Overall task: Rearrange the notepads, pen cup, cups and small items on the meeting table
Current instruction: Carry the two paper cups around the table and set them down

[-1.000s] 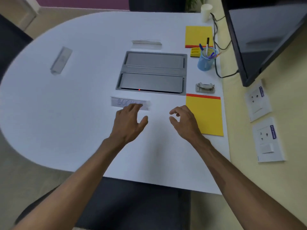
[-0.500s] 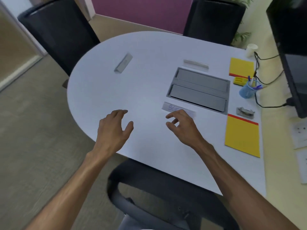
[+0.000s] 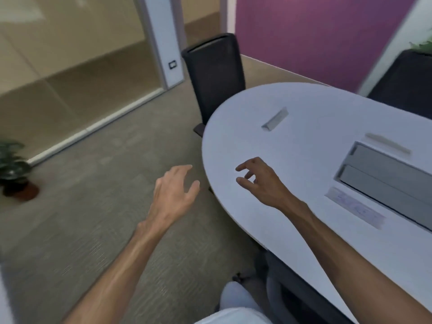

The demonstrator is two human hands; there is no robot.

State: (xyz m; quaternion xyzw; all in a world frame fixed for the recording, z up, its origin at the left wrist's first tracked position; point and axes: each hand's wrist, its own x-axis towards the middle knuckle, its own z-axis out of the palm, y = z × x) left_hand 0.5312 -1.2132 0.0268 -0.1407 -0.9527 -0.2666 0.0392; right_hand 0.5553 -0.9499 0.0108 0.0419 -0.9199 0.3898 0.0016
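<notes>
Both hands empty: left hand [image 3: 174, 192] off the bench [image 3: 292, 230] edge over carpet at frame centre, fingers [image 3: 187, 168] spread loose; right hand [image 3: 259, 181] hovering above the white top, fingers [image 3: 240, 169] half curled, gripping nothing. No notepads, pen cup or cups in view. Only small items showing: a clear name stand [image 3: 275, 119] at upper right, another stand [image 3: 388, 144] further right, a flat printed strip [image 3: 354, 206] at right, just beside the grey cable hatch [image 3: 385, 181]. Judged light, stiff, slick plastic; best pinched by the long edges, or slid toward the rim before lifting the flat one. Nearby: black chair [image 3: 215, 73] tucked at the bench end, potted plant [image 3: 14, 169] far left. Nothing blocking the reach.
</notes>
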